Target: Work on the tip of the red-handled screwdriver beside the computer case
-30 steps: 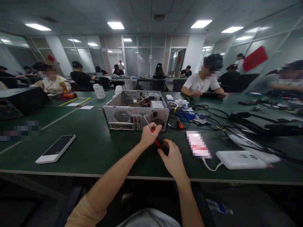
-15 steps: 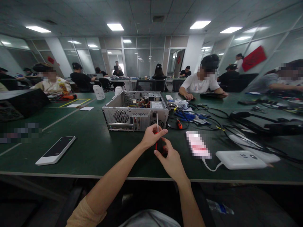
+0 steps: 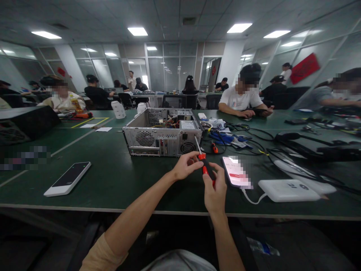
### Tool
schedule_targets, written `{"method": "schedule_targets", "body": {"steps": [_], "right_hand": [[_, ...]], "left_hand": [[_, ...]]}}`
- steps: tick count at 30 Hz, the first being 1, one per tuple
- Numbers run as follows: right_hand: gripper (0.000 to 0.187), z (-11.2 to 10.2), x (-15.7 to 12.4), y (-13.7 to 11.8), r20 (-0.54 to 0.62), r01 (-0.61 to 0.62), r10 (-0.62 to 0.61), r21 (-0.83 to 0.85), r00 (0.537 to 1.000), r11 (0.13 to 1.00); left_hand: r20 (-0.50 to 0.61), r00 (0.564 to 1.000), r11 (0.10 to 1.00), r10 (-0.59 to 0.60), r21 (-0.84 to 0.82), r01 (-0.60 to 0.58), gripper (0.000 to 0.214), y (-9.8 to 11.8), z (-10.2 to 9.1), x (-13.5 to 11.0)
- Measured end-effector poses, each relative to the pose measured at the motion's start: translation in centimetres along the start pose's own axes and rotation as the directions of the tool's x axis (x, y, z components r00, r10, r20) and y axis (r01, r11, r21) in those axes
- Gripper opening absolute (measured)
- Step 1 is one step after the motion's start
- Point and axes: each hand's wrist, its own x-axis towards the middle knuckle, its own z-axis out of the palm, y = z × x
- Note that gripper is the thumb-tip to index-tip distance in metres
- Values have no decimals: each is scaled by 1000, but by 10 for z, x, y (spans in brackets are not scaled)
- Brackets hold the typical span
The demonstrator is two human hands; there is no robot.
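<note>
A screwdriver (image 3: 205,169) with a red and black handle and a thin metal shaft is held between my two hands, its tip pointing up and slightly left. My right hand (image 3: 216,190) is closed around the handle. The fingers of my left hand (image 3: 187,165) pinch near the red collar, where the shaft meets the handle. Just beyond my hands lies a metal computer case (image 3: 172,150), its top uncovered and its rear panel toward me. Wires and a drive show inside it. The shaft's tip appears in front of the case's right corner; contact cannot be judged.
Right of my hands lie a lit phone (image 3: 235,173) and a white power bank (image 3: 287,191), joined by a cable. Behind them are an orange-handled tool (image 3: 214,148), blue gloves (image 3: 229,139) and black cables. A white device (image 3: 67,180) lies left. A co-worker (image 3: 239,98) sits opposite.
Both hands and the screwdriver have moved a little right. The screwdriver has gone from nearly upright to leaning left, and more of its handle now shows.
</note>
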Motion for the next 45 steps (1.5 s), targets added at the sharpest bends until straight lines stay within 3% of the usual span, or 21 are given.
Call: {"method": "schedule_targets", "body": {"steps": [5,11,15,18,39,45], "right_hand": [[32,-1,-5,-1,-97,95,-94,-3,991,996],[29,0,-9,1,-162,137,-131,25,978,990],[28,1,-10,1,-209,111,-102,33,973,993],[28,1,-10,-1,-212,69,-64,15,975,998],[29,3,-5,-4,-178,31,-31,-1,984,1000],[28,3,-6,-6,-112,-12,25,117,993,993]], "left_hand": [[102,988,964,-114,-229,135,63,5,1,1],[64,985,912,-162,-371,174,71,6,3,5],[27,984,903,-174,-395,171,93,4,5,6],[27,983,901,-182,-395,178,98,4,5,5],[-1,977,902,-213,-386,196,99,3,2,5],[-12,978,904,-210,-384,189,96,3,2,6]]}}
